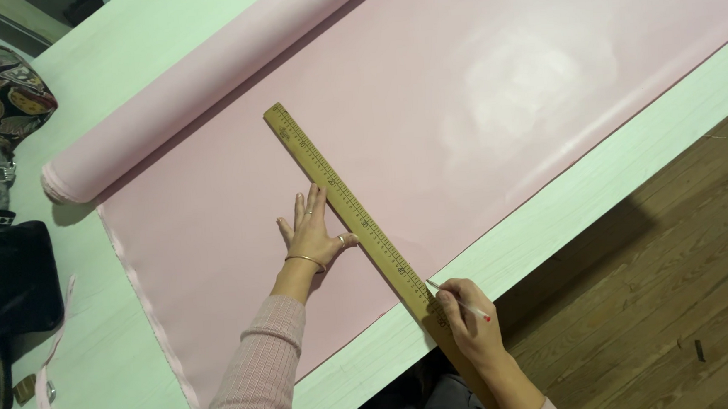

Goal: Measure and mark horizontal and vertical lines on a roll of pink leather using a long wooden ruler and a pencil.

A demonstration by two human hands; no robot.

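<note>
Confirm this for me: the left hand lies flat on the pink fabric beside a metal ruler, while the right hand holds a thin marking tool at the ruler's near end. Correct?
Not quite. The head view shows the ruler is wooden, not metal. The rest stands: the left hand lies flat on the pink fabric beside it, and the right hand holds a thin marking tool at the ruler's near end.

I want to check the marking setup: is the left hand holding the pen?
No. The left hand lies flat on the pink fabric beside the wooden ruler; the right hand holds the pen.

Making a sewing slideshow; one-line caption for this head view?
Left hand steadies a wooden ruler on pink fabric while right hand holds a thin marker.
</note>
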